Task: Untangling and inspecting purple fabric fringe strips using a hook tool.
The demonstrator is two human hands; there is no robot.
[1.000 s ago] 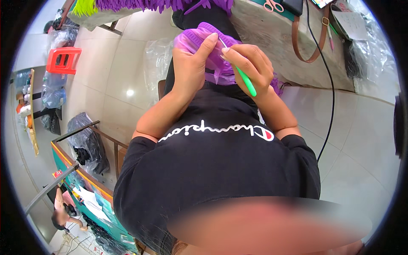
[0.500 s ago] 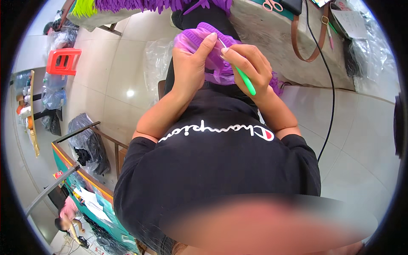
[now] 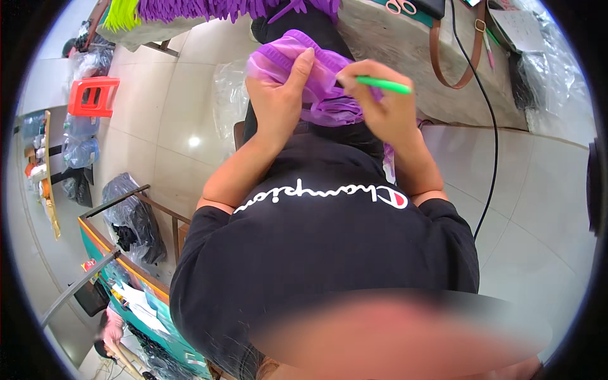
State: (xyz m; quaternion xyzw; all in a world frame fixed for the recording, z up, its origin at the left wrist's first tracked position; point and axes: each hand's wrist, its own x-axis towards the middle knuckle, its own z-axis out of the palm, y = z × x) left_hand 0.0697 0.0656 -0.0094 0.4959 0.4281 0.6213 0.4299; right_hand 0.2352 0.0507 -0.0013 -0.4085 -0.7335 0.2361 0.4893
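Now the green tool (image 3: pixel 383 85) lies almost level – half a second before it pointed down along the right hand (image 3: pixel 380 111), which pinches it. The left hand (image 3: pixel 278 101) clasps the purple fabric piece (image 3: pixel 316 79) over the lap, near the desk (image 3: pixel 392 57) – so the stitch work seems ongoing.

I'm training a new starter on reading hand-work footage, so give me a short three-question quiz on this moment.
1. True or false: the right hand holds a green tool.
2. What does the left hand grip?
A. red stool
B. purple fabric piece
C. scissors
3. What colour is the stool on the floor at the left?

Key
1. True
2. B, the purple fabric piece
3. Red
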